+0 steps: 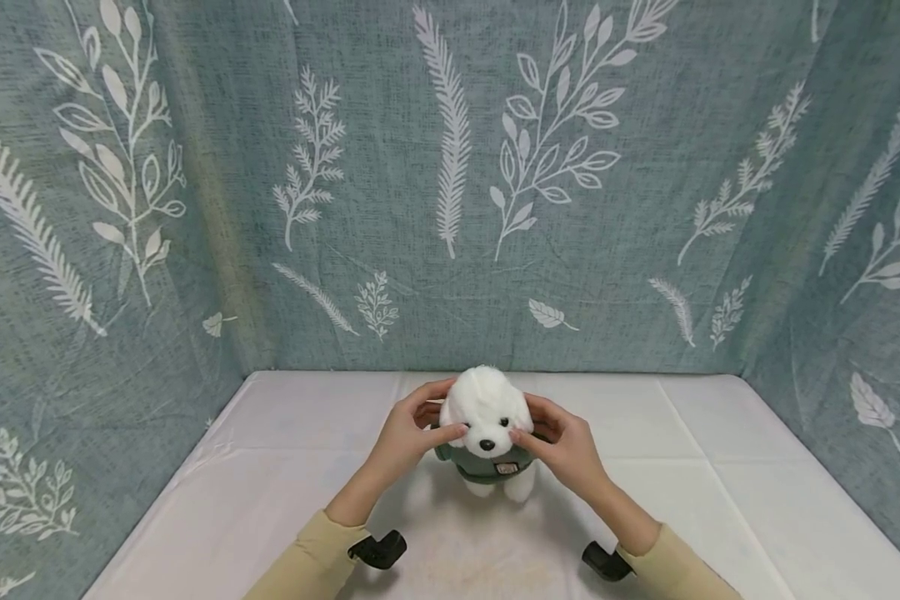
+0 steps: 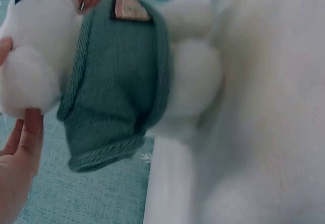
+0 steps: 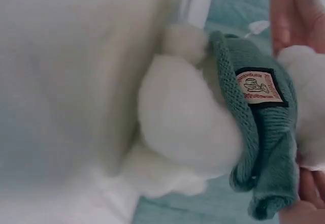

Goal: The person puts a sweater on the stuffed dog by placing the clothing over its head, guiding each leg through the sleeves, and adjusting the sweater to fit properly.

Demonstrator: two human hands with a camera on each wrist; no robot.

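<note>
In the head view, my hands, left hand (image 1: 408, 427) and right hand (image 1: 568, 443), are part-curled, gripping the head of the plush dog (image 1: 483, 404) from both sides, thumbs on its cheeks. It's upright over the table (image 1: 307, 475), long axis vertical, face towards me.

My left wrist view shows its green sweater (image 2: 111, 71) between head and legs, the legs tableward.

My right wrist view shows the sweater's label (image 3: 261, 87) on the chest.

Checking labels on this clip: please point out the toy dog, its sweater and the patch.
Toy dog (image 1: 486, 430), head view: middle of its face.
Sweater (image 2: 117, 69), left wrist view: knitted body.
Patch (image 3: 260, 87), right wrist view: printed middle.
</note>
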